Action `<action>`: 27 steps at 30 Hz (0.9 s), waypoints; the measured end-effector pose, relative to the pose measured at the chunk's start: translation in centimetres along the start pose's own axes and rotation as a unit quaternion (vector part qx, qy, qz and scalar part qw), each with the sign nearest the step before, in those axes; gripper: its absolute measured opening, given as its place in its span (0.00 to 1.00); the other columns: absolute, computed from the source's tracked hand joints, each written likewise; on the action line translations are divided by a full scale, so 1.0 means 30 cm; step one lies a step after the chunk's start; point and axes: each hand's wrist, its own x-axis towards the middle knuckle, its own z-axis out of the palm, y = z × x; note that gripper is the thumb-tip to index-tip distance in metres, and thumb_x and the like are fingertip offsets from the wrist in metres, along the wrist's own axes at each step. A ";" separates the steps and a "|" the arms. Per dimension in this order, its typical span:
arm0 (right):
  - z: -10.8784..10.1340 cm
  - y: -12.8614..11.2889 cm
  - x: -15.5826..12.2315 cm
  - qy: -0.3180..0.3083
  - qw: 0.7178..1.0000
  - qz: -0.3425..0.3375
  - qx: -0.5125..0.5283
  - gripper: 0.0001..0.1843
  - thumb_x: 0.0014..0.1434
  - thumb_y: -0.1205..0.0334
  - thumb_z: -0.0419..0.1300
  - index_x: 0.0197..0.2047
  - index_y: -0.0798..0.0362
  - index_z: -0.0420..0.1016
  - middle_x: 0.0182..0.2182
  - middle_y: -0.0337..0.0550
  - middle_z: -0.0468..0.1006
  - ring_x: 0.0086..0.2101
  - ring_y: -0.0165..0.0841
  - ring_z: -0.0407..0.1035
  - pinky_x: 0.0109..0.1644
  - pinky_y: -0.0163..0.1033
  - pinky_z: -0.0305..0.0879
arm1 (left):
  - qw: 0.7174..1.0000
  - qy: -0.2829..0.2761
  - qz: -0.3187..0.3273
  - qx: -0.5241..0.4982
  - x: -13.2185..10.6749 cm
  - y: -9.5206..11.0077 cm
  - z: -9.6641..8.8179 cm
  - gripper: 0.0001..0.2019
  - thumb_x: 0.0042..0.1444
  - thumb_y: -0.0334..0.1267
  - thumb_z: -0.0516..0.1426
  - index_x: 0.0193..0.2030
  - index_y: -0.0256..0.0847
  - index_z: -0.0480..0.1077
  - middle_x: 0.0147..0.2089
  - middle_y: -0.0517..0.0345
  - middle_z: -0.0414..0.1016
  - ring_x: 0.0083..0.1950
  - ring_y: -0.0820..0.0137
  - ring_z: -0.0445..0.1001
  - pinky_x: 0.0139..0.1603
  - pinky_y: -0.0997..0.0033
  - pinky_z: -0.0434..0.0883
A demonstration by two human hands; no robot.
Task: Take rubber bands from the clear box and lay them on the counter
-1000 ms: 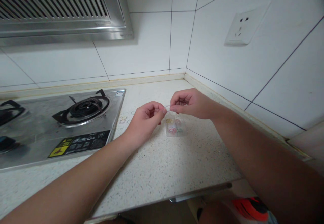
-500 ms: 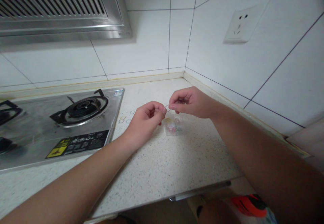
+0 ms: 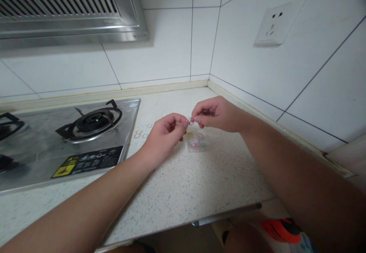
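My left hand (image 3: 164,135) and my right hand (image 3: 213,112) meet above the speckled countertop (image 3: 183,184), each pinching one side of a small clear rubber band (image 3: 189,120). Both hands have their fingers curled closed. Just below them a small clear plastic bag (image 3: 196,143) lies flat on the counter with several coloured rubber bands inside. A few loose coloured bands (image 3: 141,133) lie on the counter left of my left hand, close to the stove's edge.
A steel gas stove (image 3: 65,138) with black burners fills the left side. A range hood (image 3: 68,11) hangs above it. White tiled walls form a corner behind; a wall socket (image 3: 271,26) sits on the right wall. A drawer handle (image 3: 225,216) shows below the counter edge.
Both hands have stayed together over the bag, and the pinched band looks a little shorter between the fingertips. The camera shifted slightly.
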 end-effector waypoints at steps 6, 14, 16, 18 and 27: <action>-0.002 -0.002 -0.001 0.001 1.000 -0.018 0.004 0.08 0.62 0.59 0.66 0.35 0.56 0.78 0.25 0.39 0.76 0.25 0.28 0.66 0.28 0.33 0.59 | 1.000 -0.009 0.014 -0.013 -0.003 -0.004 -0.001 0.11 0.60 0.45 0.64 0.38 0.39 0.73 0.25 0.65 0.65 0.25 0.77 0.62 0.26 0.75 0.59; -0.003 0.006 -0.002 0.019 0.999 -0.036 -0.005 0.09 0.62 0.58 0.67 0.34 0.54 0.76 0.25 0.37 0.73 0.26 0.28 0.64 0.28 0.34 0.59 | 1.000 -0.004 0.015 -0.006 0.000 0.001 0.002 0.13 0.58 0.47 0.65 0.36 0.39 0.73 0.25 0.65 0.65 0.25 0.77 0.61 0.25 0.75 0.58; -0.003 0.007 -0.002 0.017 0.999 -0.036 -0.003 0.10 0.62 0.57 0.68 0.34 0.54 0.76 0.25 0.37 0.73 0.26 0.28 0.64 0.29 0.34 0.59 | 1.000 0.000 0.013 -0.005 0.000 0.003 0.003 0.13 0.57 0.47 0.66 0.35 0.39 0.73 0.25 0.65 0.65 0.25 0.77 0.61 0.25 0.74 0.58; -0.003 0.007 -0.002 0.014 0.999 -0.034 0.000 0.11 0.61 0.57 0.69 0.34 0.54 0.76 0.25 0.37 0.73 0.26 0.28 0.63 0.29 0.34 0.59 | 1.000 -0.001 0.010 -0.006 0.000 0.004 0.003 0.14 0.56 0.47 0.67 0.35 0.39 0.73 0.24 0.65 0.66 0.24 0.77 0.61 0.25 0.74 0.58; 0.002 -0.004 -0.002 0.009 0.999 -0.034 0.003 0.10 0.59 0.60 0.70 0.32 0.55 0.74 0.25 0.36 0.71 0.26 0.27 0.62 0.28 0.34 0.58 | 1.000 -0.005 0.009 -0.013 -0.004 0.005 0.006 0.13 0.55 0.45 0.68 0.35 0.39 0.73 0.24 0.65 0.66 0.24 0.77 0.62 0.26 0.74 0.58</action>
